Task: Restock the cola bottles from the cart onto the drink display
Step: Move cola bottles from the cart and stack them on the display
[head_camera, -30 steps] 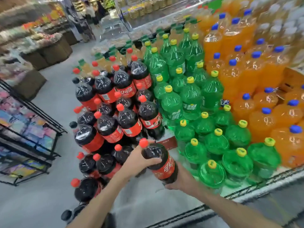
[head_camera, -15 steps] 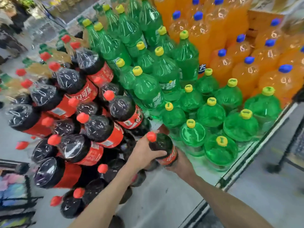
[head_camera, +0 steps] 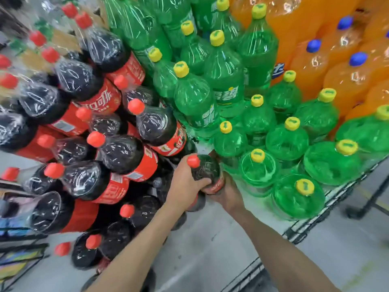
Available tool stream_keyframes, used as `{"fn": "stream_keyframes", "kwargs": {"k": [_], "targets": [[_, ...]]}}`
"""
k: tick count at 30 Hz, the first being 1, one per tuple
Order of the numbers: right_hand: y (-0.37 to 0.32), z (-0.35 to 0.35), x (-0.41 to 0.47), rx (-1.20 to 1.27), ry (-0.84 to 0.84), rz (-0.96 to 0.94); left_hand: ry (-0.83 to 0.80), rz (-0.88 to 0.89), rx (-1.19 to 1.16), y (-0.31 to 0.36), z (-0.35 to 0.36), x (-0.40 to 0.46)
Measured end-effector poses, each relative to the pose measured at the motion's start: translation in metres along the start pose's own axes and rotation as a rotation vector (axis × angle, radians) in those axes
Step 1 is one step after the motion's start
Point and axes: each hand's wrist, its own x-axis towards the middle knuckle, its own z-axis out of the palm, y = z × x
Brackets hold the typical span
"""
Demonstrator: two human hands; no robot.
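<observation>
Evidently heavy and slick, the full cola bottle (head_camera: 207,171) is clasped at shoulder by the left hand (head_camera: 186,184) and at label by the right hand (head_camera: 228,193).

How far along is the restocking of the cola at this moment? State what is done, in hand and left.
Done: many cola bottles already stand stacked on the display shelf. In hand: the left hand and right hand hold one cola bottle upright beside the green bottles. Left: releasing it; the cart is out of view, so the remaining stock cannot be told.
</observation>
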Motion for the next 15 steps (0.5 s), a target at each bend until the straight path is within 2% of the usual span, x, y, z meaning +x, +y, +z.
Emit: {"fn": "stream_keyframes", "kwargs": {"k": [3,6,10,13,15], "targets": [[-0.003,-0.003,0.010,-0.061,-0.051,-0.009,0.058,-0.039,-0.023,0.006,0.005,-0.002],[0.007,-0.004,0.012,-0.159,-0.173,-0.012,0.102,-0.080,-0.030,0.015,0.010,-0.010],[0.004,-0.016,-0.020,-0.277,-0.148,0.040,0.146,-0.159,-0.053,0.029,0.010,-0.032],[-0.005,-0.033,-0.047,-0.417,-0.336,0.073,0.219,-0.209,-0.073,0.034,0.011,-0.063],[-0.010,-0.053,-0.066,-0.552,-0.496,0.018,0.225,-0.258,-0.035,0.035,0.018,-0.096]]}}
